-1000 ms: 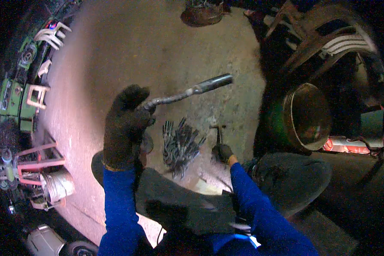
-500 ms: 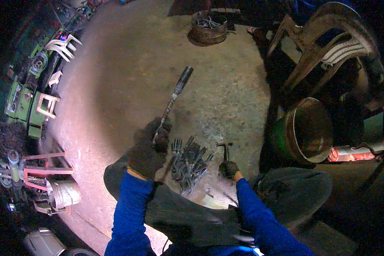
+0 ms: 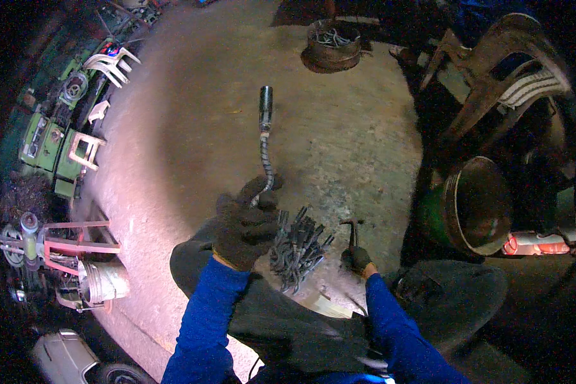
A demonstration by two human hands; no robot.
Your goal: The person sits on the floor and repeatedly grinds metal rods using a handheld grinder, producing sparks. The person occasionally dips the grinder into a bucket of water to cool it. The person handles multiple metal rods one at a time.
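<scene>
My left hand point(image 3: 244, 227), in a dark glove, is closed around the lower end of a ribbed, slightly bent metal rod point(image 3: 265, 157). A thicker dark cylinder forms the rod's far end, raised away from me. My right hand point(image 3: 357, 258), also gloved, grips the handle of a small hammer point(image 3: 352, 232), its head pointing away from me and low over the floor. Between my hands, a heap of dark bent metal rods with thicker ends point(image 3: 297, 251) lies on the floor. The heap sits just right of my left hand.
A round metal tub point(image 3: 333, 48) with metal pieces stands far ahead. On the right are a large green drum point(image 3: 467, 205) and a brown plastic chair point(image 3: 473, 96). Green machinery point(image 3: 45, 141), white plastic chairs point(image 3: 112, 64) and a white bucket point(image 3: 105, 281) line the left.
The rod in my left hand has swung from leaning right to nearly straight ahead, showing its bend. The whole view has shifted, with the surroundings appearing farther right. My right hand keeps the hammer.
</scene>
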